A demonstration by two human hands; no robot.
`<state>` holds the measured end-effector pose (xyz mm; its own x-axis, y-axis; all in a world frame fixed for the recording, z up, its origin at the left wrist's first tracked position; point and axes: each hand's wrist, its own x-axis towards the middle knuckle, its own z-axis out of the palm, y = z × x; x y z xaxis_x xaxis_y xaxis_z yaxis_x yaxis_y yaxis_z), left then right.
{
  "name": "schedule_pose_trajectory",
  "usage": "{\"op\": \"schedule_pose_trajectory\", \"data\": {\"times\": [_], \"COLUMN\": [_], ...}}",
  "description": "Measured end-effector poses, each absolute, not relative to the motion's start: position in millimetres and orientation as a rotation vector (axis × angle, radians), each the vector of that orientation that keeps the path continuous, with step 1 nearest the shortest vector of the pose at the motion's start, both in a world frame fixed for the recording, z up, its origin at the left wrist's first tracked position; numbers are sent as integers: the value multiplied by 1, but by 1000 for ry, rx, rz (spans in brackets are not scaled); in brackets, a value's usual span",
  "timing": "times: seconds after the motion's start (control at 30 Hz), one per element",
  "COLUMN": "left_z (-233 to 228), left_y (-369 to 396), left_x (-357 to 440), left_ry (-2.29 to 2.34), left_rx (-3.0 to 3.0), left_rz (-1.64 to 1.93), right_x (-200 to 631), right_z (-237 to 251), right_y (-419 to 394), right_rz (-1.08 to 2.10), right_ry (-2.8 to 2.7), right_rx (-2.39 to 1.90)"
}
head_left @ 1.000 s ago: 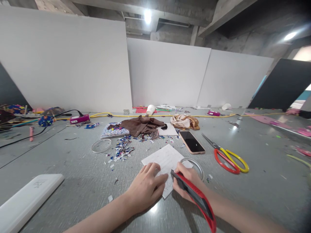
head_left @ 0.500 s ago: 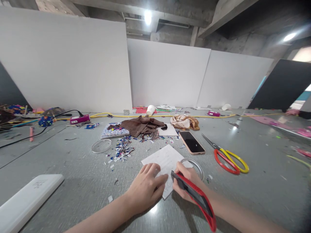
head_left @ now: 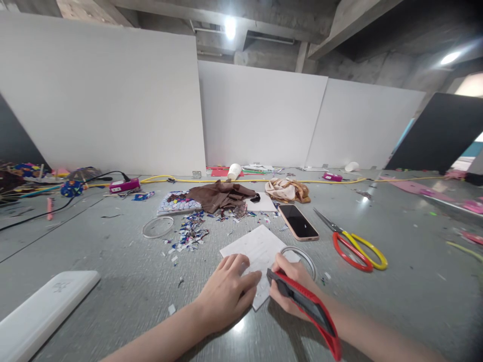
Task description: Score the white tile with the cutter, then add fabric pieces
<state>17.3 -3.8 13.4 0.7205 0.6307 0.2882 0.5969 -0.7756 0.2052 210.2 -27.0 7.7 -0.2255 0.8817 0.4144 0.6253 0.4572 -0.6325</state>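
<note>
My left hand (head_left: pixel 226 294) lies flat on the near corner of a white sheet of paper (head_left: pixel 260 249), pressing it to the grey table (head_left: pixel 113 261). My right hand (head_left: pixel 292 286) grips a red and black utility knife (head_left: pixel 307 314), its tip at the paper's edge between my two hands. A clear ring (head_left: pixel 300 256) lies just behind my right hand, partly on the paper.
A phone (head_left: pixel 298 221) and red and yellow scissors (head_left: pixel 354 244) lie to the right. Scattered coloured scraps (head_left: pixel 188 234), a second ring (head_left: pixel 157 226), brown cloth (head_left: pixel 221 195) and tan cloth (head_left: pixel 287 189) lie further back. A white flat box (head_left: pixel 41 311) sits near left. White partition boards stand behind.
The knife's rear end has dropped slightly lower and to the right. Both hands stay in place on the paper.
</note>
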Motion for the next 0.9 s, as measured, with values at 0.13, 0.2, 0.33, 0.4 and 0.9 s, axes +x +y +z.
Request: {"op": "schedule_pose_trajectory", "data": {"times": [0.13, 0.2, 0.33, 0.4, 0.9], "left_z": [13, 10, 6, 5, 6], "left_y": [-4, -4, -5, -5, -4], "left_x": [16, 15, 15, 15, 14], "left_ry": [957, 956, 1110, 1180, 1163], "left_rx": [2788, 2789, 2790, 2780, 2799], "left_rz": [518, 501, 470, 463, 382], "right_x": [214, 217, 223, 224, 227], "right_z": [11, 14, 15, 12, 6], "right_y": [-24, -19, -8, -7, -8], "right_rz": [307, 298, 294, 151, -151], "right_ry": [-1874, -1763, -1868, -2001, -2142], "right_rx": [-1252, -1289, -1374, -1439, -1367]}}
